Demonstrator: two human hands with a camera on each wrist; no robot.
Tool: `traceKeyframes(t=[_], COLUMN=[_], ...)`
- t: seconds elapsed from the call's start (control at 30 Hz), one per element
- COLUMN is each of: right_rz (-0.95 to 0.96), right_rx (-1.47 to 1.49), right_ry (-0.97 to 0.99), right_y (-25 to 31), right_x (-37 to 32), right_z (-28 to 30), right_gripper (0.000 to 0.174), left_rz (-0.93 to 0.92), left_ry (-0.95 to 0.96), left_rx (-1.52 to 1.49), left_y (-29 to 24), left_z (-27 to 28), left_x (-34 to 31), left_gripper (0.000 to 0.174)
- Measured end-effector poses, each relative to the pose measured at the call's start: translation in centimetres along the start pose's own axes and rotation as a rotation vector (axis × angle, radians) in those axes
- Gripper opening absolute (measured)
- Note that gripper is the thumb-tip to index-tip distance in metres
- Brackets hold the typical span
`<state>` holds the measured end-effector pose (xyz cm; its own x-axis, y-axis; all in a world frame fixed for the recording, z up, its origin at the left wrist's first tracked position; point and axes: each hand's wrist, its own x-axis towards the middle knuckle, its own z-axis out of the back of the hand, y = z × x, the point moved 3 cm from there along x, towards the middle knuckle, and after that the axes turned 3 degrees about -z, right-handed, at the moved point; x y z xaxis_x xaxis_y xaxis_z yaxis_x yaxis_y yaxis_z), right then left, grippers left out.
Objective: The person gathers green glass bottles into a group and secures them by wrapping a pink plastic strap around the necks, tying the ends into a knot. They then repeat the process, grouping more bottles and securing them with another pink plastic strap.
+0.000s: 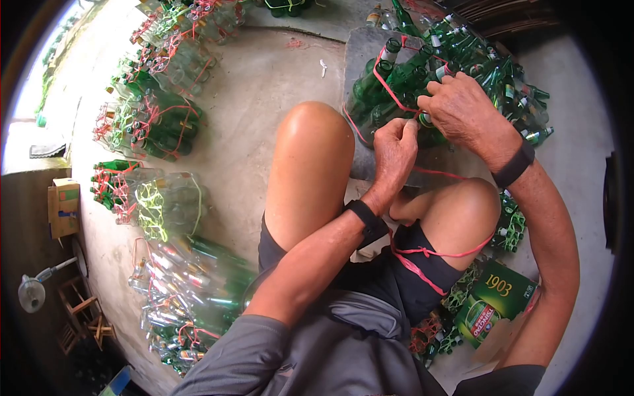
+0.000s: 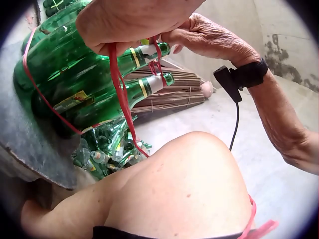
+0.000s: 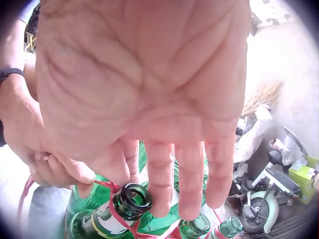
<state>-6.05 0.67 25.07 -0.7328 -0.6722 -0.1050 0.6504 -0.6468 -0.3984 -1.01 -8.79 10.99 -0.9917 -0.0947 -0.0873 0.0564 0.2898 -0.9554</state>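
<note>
Thumb and fingers of my left hand (image 1: pixel 396 148) pinch a red string (image 1: pixel 391 89) beside a bundle of green bottles (image 1: pixel 403 76) lying on a dark slab (image 1: pixel 360 49). In the left wrist view, red strands (image 2: pixel 117 82) hang below that hand (image 2: pixel 137 22). My right hand (image 1: pixel 465 112) is at the bottle necks. The right wrist view has its palm (image 3: pixel 144 94) large, fingers extended down, one against a dark green bottle mouth (image 3: pixel 132 200); the left hand (image 3: pixel 30 129) is close by at the string. Whether the right thumb holds string is hidden.
Tied bottle bundles (image 1: pixel 165 125) line the floor on the left. Loose green bottles (image 1: pixel 502 79) are heaped beyond the slab. A green carton (image 1: pixel 498 290) lies by the right forearm. Pink string (image 1: pixel 419 267) rests across the thigh.
</note>
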Motion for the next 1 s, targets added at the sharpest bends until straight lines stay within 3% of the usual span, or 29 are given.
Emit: traceKeyframes(t=[0.2, 0.5, 0.57, 0.67, 0.87, 1.0], right_rz=[0.008, 0.034, 0.034, 0.021, -0.057, -0.103], right_rx=[-0.051, -0.118, -0.085, -0.113, -0.089, -0.06], right_ry=[0.05, -0.042, -0.015, 0.051, -0.011, 0.0], right_y=[-0.1, -1.7, -2.1, -2.7, -4.0, -4.4], right_x=[0.2, 0.1, 0.3, 0.9, 1.6, 1.7], right_z=[0.1, -0.7, -0.7, -0.3, -0.8, 0.4], right_gripper=[0.008, 0.005, 0.021, 0.023, 0.005, 0.011], left_rz=[0.001, 0.061, 0.067, 0.082, 0.14, 0.148], left_ry=[0.009, 0.072, 0.09, 0.108, 0.155, 0.16], left_rx=[0.013, -0.031, -0.033, -0.075, -0.184, -0.236], left_y=[-0.1, -0.9, -0.8, -0.5, -0.9, -1.2], left_z=[-0.2, -1.1, -1.3, -1.5, -1.8, -1.9], left_x=[0.0, 0.0, 0.0, 0.0, -0.1, -0.2], left_gripper=[0.027, 0.028, 0.027, 0.028, 0.03, 0.03])
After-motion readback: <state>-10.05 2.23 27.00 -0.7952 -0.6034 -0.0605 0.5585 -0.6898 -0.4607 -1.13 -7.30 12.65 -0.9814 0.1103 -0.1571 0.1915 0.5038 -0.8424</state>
